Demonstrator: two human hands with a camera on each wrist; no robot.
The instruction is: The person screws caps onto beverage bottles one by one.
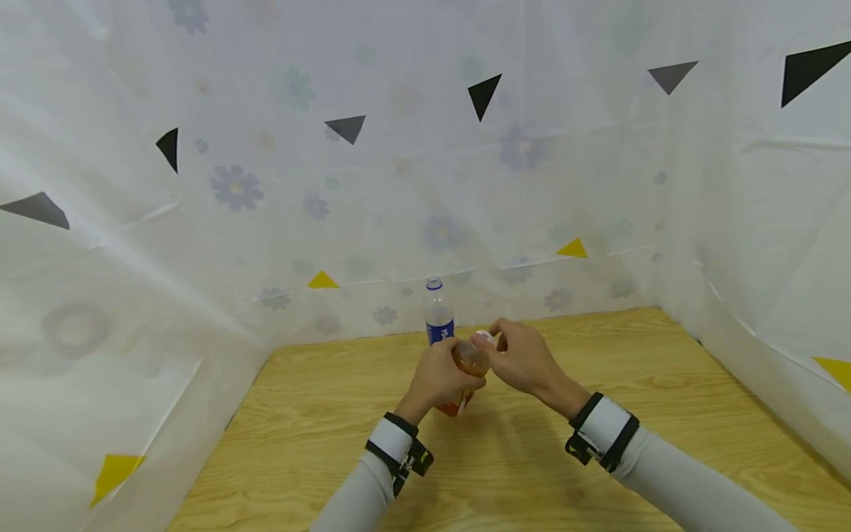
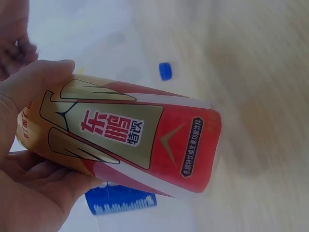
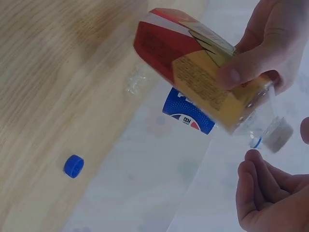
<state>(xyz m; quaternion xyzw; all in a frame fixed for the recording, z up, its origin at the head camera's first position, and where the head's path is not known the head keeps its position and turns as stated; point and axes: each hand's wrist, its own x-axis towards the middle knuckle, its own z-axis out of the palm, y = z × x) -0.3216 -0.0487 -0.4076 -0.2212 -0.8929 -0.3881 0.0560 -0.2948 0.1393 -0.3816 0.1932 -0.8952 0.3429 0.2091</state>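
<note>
My left hand (image 1: 433, 375) grips a drink bottle (image 2: 126, 128) with a red and gold label round its upper body, fingers on one side and thumb on the other. The bottle is tilted, and a white cap (image 3: 280, 136) sits on its neck. My right hand (image 1: 527, 360) is at that cap, its fingertips bent and close beside it. In the right wrist view a gap shows between cap and fingers, with the thumb at the frame's edge. Behind stands a clear bottle (image 1: 435, 304) with a blue label and an uncapped mouth, partly hidden by my left hand.
A loose blue cap (image 3: 74, 166) lies on the wood-grain table (image 1: 319, 428). Pale translucent sheeting (image 1: 399, 199) with flower prints and triangles rises at the table's back and both sides. The blue-labelled bottle stands near the back edge.
</note>
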